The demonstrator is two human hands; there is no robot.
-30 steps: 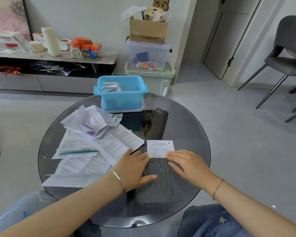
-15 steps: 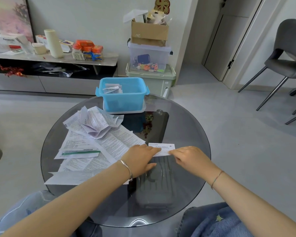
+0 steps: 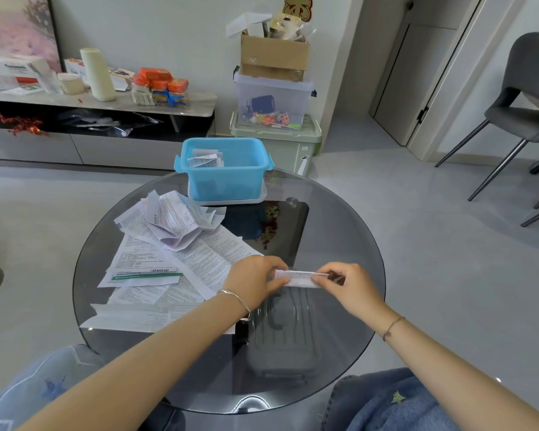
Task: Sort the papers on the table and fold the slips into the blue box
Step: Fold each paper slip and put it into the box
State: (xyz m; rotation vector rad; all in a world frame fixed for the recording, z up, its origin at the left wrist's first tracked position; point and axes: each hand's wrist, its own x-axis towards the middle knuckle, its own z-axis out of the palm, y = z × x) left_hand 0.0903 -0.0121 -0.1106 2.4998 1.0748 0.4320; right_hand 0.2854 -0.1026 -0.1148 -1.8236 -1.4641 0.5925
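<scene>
Paper slip (image 3: 297,279), folded to a narrow strip, spans the gap between both hands just above the glass table (image 3: 339,231). The left hand (image 3: 255,283) pinches its left end with curled fingers and thumb; the right hand (image 3: 349,286) pinches its right end likewise. Loose papers (image 3: 168,259) lie beside the left hand. The blue box (image 3: 227,181), holding folded slips (image 3: 206,160), stands at the far edge. The slip's print is too small to read.

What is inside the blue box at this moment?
A few folded white slips sit in the back-left part of the blue box, reaching up near the rim. The near wall covers the floor of the box, so anything lying lower cannot be seen.
</scene>
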